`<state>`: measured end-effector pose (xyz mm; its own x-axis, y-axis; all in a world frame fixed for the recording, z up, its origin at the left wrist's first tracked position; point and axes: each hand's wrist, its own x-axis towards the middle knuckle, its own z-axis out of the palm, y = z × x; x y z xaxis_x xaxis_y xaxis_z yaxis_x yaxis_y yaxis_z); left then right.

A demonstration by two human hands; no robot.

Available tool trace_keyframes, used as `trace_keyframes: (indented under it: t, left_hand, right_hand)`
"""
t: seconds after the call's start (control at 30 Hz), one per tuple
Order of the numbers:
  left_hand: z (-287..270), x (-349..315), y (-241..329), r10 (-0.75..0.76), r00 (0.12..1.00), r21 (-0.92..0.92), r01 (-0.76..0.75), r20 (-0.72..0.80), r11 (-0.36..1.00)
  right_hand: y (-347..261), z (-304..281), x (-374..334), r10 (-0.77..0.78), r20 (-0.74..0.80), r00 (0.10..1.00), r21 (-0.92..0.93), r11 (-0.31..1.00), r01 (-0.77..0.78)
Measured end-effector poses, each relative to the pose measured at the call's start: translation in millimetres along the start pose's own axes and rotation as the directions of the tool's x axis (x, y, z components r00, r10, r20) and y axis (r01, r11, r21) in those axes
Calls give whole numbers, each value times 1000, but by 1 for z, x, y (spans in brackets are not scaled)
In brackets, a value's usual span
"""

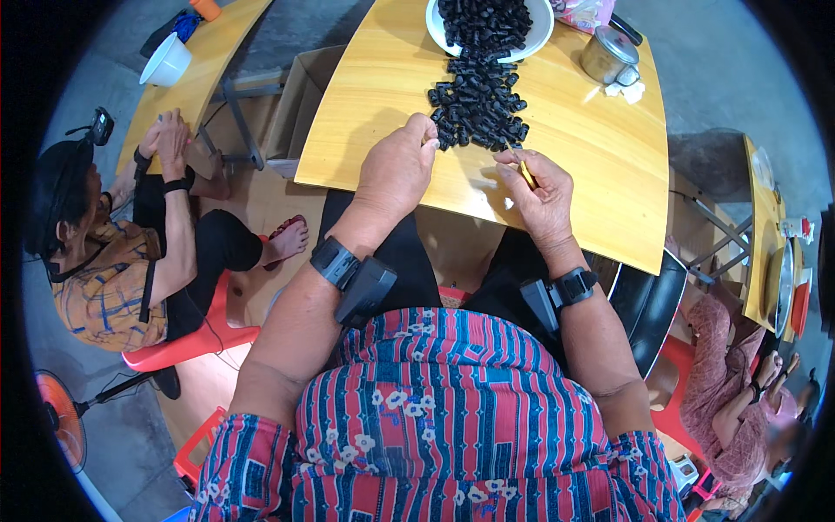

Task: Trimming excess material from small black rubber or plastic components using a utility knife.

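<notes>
My left hand (398, 170) is closed above the near edge of the wooden table, thumb pressed against the curled fingers. Whatever it may pinch is hidden. Between the fingers of my right hand (541, 198) is a slim yellow-handled tool (528, 175), its thin end pointing toward the table; its exact kind is too small to tell. Just beyond both hands lies a heap of small black cylindrical parts (477, 103), running back to a white bowl (544, 36) filled with more of them.
A metal lidded cup (609, 56) stands at the table's (365, 96) far right, beside crumpled white tissue (628, 90) and a pink package (584, 12). An open cardboard box (300, 109) sits left of the table. Other people sit at tables on both sides; an orange fan (63, 418) stands lower left.
</notes>
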<state>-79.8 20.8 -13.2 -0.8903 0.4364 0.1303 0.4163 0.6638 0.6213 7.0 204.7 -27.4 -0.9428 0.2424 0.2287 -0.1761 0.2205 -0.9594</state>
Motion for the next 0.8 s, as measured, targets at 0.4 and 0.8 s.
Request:
trace_keyframes:
  t: [0.4, 0.8]
  left_hand:
    - [-6, -4, 9, 8, 995, 162, -24, 104, 987]
    - [-11, -8, 8, 79, 986, 217, -110, 144, 970]
  right_hand:
    - [2, 1, 0, -11, -20, 1000, 24, 1000, 11]
    - [0, 2, 1, -19, -36, 999, -2, 1000, 18]
